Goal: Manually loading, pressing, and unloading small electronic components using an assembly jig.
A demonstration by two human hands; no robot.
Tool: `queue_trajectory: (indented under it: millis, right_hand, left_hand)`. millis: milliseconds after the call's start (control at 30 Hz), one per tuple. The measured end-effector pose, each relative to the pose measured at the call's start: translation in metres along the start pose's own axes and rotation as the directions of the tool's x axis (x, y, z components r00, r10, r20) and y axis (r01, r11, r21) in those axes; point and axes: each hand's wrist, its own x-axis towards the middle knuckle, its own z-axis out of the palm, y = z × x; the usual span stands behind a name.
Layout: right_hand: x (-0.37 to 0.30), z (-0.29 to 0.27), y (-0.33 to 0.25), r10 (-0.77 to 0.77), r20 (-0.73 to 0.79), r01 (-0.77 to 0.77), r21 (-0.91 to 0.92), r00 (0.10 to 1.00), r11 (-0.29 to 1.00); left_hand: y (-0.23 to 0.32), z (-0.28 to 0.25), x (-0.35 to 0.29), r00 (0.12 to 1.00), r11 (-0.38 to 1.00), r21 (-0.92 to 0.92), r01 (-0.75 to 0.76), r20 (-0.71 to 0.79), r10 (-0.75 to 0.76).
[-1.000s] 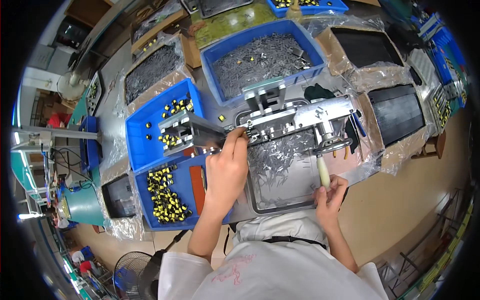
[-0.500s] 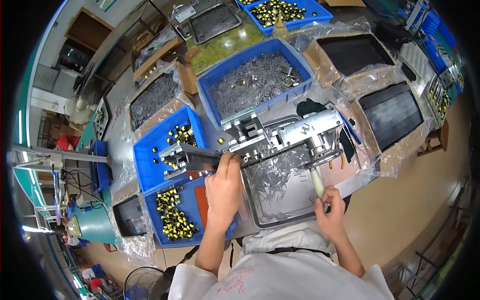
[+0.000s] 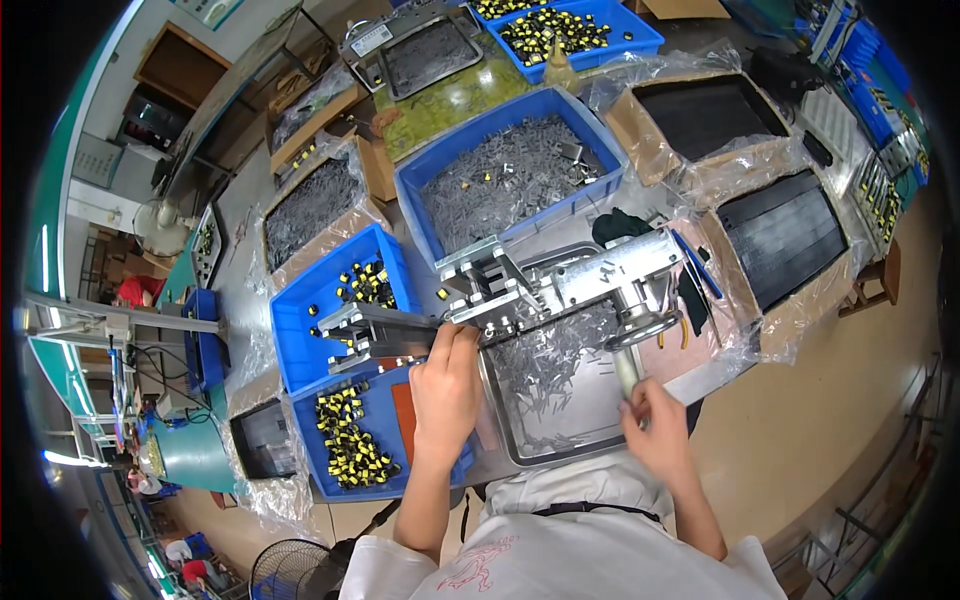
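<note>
In the head view, the only one to go by, find the metal press fixture (image 3: pixel 610 272) reaching across the far side of the steel tray (image 3: pixel 585 415), with the round wheel (image 3: pixel 642 334) at its right part and the pale handle (image 3: pixel 627 370) just below the wheel, over the right side of the tray. Judging from this layout, work the handle smoothly with the right hand (image 3: pixel 655 430) while steadying the near edge of the fixture with the left hand (image 3: pixel 445 395). Pull evenly rather than in jerks, ease off at firm resistance, and keep the left fingertips out from between metal parts, probably the chief risk here. Check the seating of any small piece first, and avoid scattering the loose dark strips (image 3: pixel 545 375) in the tray or the black-and-yellow parts (image 3: pixel 355 450) in the blue tray (image 3: pixel 382 410) at left. As for the right hand: wrapped with bent fingers around the lower end of the pale handle, apparently gripping rather than merely touching. As for the left: curled narrow, with fingertips drawn together at the fixture's near left part, touching or nearly touching metal; cannot tell whether pinching anything small there.
</note>
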Motion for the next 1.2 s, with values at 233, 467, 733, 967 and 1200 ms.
queue_trajectory:
  millis: [233,467,733,967,1200]
  right_hand:
    - [0.007,-0.022,0.003,-0.104,-0.288,0.073,-0.118,0.952,0.99]
    - [-0.003,0.005,-0.001,-0.002,0.057,-0.002,0.071,0.998,0.997]
    - [0.006,-0.01,0.028,-0.04,-0.319,-0.013,-0.163,0.947,0.987]
    - [-0.01,0.004,-0.002,-0.104,-0.085,0.115,0.132,0.991,0.985]
    - [-0.003,0.008,0.038,0.05,-0.142,-0.062,-0.085,0.989,0.994]
  left_hand:
    - [-0.002,-0.002,-0.002,0.999,1.0,-0.027,-0.01,-0.039,0.009]
    - [-0.002,0.0,-0.001,0.999,0.998,-0.046,0.043,-0.017,-0.044]
    - [-0.002,-0.002,0.004,0.999,0.997,-0.072,0.0,-0.047,-0.003]
    - [-0.004,-0.002,-0.002,1.0,0.999,-0.042,-0.014,-0.027,0.013]
    - [-0.001,-0.001,-0.003,1.0,0.998,-0.058,0.011,-0.023,-0.012]
